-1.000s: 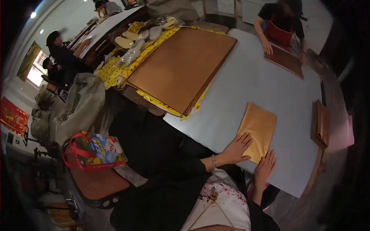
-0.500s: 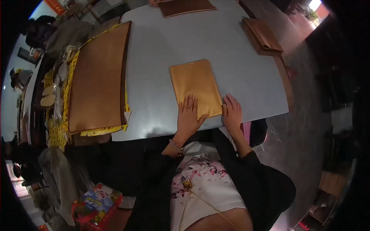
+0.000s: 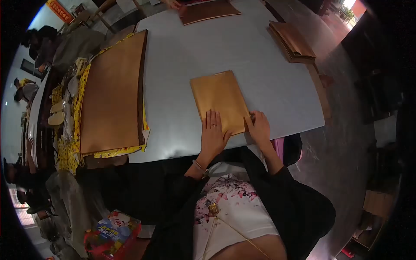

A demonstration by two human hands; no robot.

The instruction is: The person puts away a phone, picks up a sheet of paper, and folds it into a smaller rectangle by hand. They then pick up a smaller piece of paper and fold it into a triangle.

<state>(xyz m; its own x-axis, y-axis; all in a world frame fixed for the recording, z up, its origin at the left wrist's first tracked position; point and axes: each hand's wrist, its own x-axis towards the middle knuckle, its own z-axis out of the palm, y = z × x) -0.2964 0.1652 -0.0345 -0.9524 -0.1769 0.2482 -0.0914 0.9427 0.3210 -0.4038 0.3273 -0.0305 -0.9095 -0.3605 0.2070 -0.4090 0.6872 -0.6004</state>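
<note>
A folded sheet of shiny gold paper-like material [image 3: 220, 93] lies on the grey-covered table in front of me. My left hand [image 3: 212, 136] rests flat on its near left part, fingers stretched out and pointing away from me. At the near right edge of the sheet is my right hand [image 3: 260, 129]. Its fingers are bent, with the thumb over the sheet and the fingertips at the edge, so it seems to pinch the border there. The undersides of the right fingers are hidden.
A stack of large brown-gold sheets [image 3: 113, 93] lies on yellow wrapping at the left. Folded sheets [image 3: 294, 42] are piled at the far right. Across the table [image 3: 173, 56], another person's hand [image 3: 172, 4] is at a brown sheet [image 3: 210, 12]. A red bag [image 3: 113, 234] stands below left.
My right hand's fingers have bent in toward the sheet's edge, where they lay straighter beside it before. My left hand stays flat on the sheet. The other person's hand shows more.
</note>
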